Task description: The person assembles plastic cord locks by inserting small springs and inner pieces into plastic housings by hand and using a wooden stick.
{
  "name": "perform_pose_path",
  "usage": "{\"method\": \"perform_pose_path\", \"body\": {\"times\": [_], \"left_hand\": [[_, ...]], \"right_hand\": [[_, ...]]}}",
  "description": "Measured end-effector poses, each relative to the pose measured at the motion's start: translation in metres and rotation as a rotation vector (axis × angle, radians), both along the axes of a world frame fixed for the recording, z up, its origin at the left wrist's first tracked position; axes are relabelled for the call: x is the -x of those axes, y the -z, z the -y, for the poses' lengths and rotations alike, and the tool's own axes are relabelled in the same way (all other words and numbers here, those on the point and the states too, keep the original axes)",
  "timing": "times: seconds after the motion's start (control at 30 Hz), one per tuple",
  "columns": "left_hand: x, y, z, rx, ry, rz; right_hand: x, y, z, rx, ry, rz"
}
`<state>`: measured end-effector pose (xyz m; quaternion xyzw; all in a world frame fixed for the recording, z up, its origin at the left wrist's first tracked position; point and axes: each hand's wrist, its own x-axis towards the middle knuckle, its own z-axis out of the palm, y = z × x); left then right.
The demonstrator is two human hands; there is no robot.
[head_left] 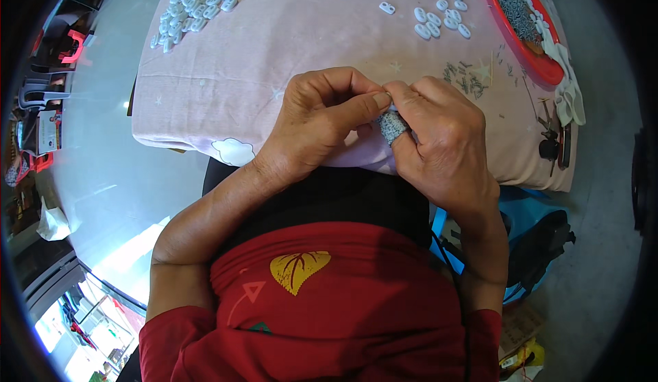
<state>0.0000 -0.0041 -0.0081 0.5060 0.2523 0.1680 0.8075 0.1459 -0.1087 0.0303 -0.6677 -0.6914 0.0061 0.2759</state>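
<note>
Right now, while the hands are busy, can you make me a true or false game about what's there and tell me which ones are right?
1. The left hand and the right hand are far apart. False: their fingertips are close together.
2. A grey speckled wrap goes around a finger of the right hand. True.
3. The white oval pieces are all in one pile. False: more lie at the upper middle and right.
4. The red tray has many small grey pieces in it. True.
5. The person wears blue on top. False: it is a red shirt.
</note>
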Motion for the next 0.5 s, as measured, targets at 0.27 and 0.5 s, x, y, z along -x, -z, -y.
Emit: {"method": "perform_pose_path", "body": {"times": [0.27,0.5], "left_hand": [[0.0001,0.0005,0.0019,-0.021,-0.007,0.003],[-0.0014,-0.0042,0.0040,0.002,-0.048,-0.019]], "right_hand": [[-0.0003,0.0040,-0.0002,-0.021,-0.010,0.025],[-0.0044,0.0056,0.0025,-0.041,-0.004,-0.007]]}}
